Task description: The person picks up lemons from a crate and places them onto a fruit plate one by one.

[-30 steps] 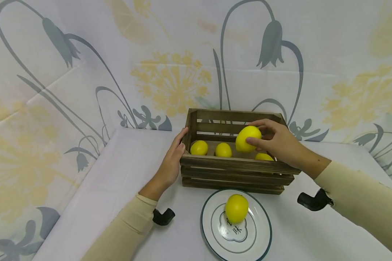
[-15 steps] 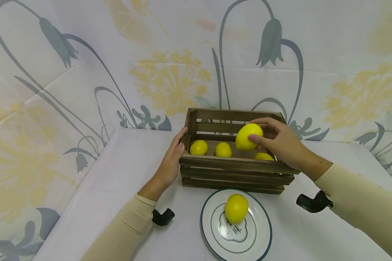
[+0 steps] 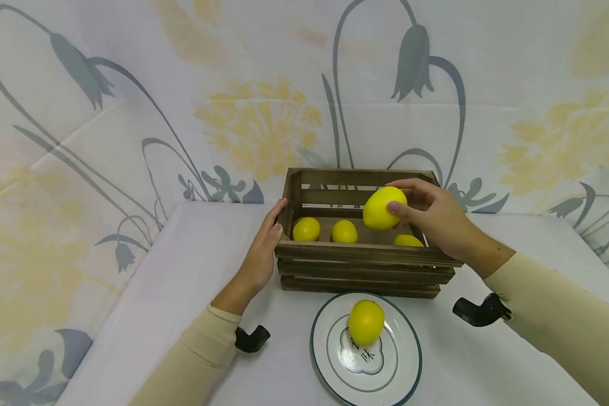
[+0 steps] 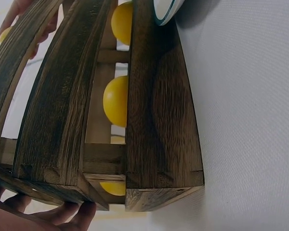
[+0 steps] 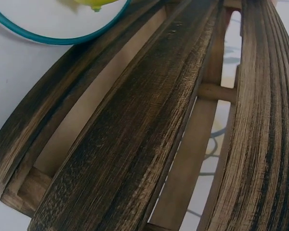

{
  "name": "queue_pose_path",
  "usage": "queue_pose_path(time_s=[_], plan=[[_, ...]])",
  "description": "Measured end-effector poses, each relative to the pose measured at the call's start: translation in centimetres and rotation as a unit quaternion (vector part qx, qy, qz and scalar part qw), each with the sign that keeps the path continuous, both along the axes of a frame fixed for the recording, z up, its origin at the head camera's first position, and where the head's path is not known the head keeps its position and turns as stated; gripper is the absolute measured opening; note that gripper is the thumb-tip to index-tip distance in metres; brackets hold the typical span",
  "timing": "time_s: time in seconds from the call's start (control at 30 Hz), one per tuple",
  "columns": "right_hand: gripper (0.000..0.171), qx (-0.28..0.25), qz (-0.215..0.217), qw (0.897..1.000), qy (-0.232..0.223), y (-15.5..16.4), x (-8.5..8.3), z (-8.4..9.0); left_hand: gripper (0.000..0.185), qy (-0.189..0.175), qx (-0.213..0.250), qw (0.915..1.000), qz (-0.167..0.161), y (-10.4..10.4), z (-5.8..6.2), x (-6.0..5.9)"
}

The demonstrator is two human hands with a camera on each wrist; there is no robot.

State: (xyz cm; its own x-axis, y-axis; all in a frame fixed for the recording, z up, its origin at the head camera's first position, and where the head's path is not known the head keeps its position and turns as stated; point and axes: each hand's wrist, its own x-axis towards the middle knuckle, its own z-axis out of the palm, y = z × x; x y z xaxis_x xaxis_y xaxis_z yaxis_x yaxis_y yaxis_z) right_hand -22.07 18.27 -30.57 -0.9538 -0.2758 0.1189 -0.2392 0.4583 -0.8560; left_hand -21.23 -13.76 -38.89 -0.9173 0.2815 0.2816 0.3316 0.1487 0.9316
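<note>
Right hand [image 3: 431,217] grips a yellow lemon [image 3: 383,207] with thumb and curled fingers, holding it in the air above the right half of the wooden crate [image 3: 365,262]. Left hand [image 3: 261,254] lies with straight fingers flat against the crate's left end wall; in the left wrist view its fingertips [image 4: 82,214] show at the crate's lower corner. Inside the crate three more lemons [image 3: 307,229] lie on the bottom, two toward the left and one partly hidden at the right under the held fruit. Just in front of the crate, on the white table [image 3: 182,270], stands a white plate [image 3: 406,375] with a dark green rim; another lemon [image 3: 366,322] sits on it, beside two printed characters too small to read.
</note>
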Motion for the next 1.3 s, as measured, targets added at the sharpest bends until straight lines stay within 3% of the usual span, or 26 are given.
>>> queue_pose_path(time_s=[0.37,0.8,1.3], plan=[[0.041,-0.038,0.03,0.999,0.01,0.01,-0.42,-0.35,0.052,0.001,0.0,1.0,0.007,-0.34,-0.29,0.14],[0.034,-0.044,0.057,0.997,0.025,0.47,-0.03,-0.15,0.052,-0.002,0.003,1.0,-0.003,-0.17,-0.14,-0.01],[0.039,-0.033,0.069,0.997,0.03,0.54,0.28,-0.15,0.053,0.008,0.005,0.9999,-0.009,-0.22,-0.42,-0.27]])
